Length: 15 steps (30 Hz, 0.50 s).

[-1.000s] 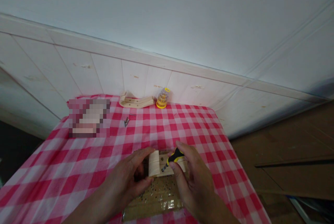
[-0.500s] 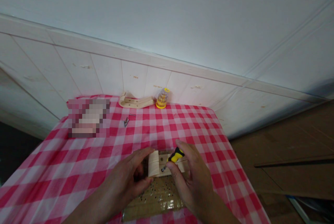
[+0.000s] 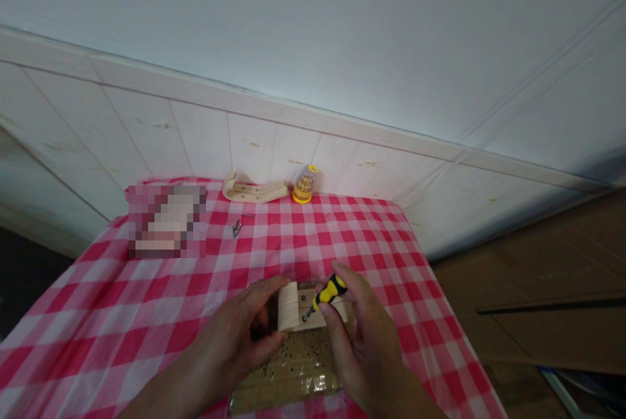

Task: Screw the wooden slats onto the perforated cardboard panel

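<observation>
My left hand (image 3: 252, 321) grips the raised left end of a light wooden piece (image 3: 288, 307), fingers at its far side and thumb at the near side. In my right hand (image 3: 364, 334) is a yellow and black screwdriver (image 3: 330, 292), tilted, its tip at the near hole or screw in the wood. A second dark hole or screw (image 3: 303, 298) shows just beyond the tip. Under the wood lies a taped brown board (image 3: 288, 367) dotted with small dark holes. My right fingers hide part of the wood's right end.
Near the wall, a curved wooden piece (image 3: 257, 193) lies beside a yellow-based clear bit case (image 3: 303, 187). Small metal parts (image 3: 237, 228) rest on the red checked tablecloth (image 3: 195, 288). A blurred-out object (image 3: 166, 220) is at the far left.
My right fingers have shifted and loosened slightly around the screwdriver handle, baring more of it. The tip stays at the same spot, and my left hand and the wood have not moved.
</observation>
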{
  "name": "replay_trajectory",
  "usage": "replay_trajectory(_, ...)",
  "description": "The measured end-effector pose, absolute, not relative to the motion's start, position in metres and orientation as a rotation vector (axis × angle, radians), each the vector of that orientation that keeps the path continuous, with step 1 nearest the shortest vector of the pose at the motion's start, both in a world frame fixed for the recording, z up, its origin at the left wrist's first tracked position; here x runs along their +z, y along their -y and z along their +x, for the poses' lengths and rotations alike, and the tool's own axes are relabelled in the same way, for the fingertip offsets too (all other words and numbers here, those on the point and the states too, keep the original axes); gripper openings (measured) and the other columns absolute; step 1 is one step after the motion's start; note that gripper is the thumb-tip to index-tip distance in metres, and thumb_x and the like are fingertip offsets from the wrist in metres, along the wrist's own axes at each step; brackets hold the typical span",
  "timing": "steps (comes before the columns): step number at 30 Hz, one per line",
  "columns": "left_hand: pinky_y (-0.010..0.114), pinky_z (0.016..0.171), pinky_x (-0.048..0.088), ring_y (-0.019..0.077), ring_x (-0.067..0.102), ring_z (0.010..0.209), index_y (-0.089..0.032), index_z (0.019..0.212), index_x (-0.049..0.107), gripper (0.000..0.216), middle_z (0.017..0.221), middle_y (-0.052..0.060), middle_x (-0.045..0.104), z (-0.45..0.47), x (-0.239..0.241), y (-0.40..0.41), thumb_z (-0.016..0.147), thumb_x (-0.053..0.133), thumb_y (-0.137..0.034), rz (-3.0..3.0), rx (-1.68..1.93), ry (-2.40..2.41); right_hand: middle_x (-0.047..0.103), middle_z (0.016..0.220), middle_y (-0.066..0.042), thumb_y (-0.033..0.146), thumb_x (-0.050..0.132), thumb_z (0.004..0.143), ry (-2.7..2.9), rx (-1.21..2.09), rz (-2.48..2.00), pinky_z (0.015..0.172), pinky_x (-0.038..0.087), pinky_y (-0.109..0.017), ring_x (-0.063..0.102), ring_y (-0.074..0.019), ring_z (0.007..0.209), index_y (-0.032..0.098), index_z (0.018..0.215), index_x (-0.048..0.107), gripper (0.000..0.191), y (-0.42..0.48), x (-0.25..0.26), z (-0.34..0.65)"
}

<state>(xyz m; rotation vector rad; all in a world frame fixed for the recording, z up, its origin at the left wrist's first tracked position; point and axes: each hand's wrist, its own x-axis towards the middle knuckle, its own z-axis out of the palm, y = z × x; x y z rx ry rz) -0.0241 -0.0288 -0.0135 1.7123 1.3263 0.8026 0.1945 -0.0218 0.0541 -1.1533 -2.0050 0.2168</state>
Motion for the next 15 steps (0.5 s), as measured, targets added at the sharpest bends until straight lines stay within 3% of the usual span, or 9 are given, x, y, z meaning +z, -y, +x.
replay_trajectory(15, 0.023, 0.055, 0.039, 0.0126, 0.051, 0.06, -0.029, 0.143, 0.054, 0.064, 0.073, -0.005, 0.062, -0.0241, -0.0149, 0.0288, 0.081, 0.066, -0.024, 1.701, 0.791, -1.315, 0.073, 0.107, -0.008, 0.013, 0.058, 0.098, 2.017, 0.177, -1.031, 0.077, 0.066, -0.036, 0.073, -0.0238, 0.095, 0.027, 0.145, 0.048, 0.05, 0.0141, 0.0588, 0.1894)
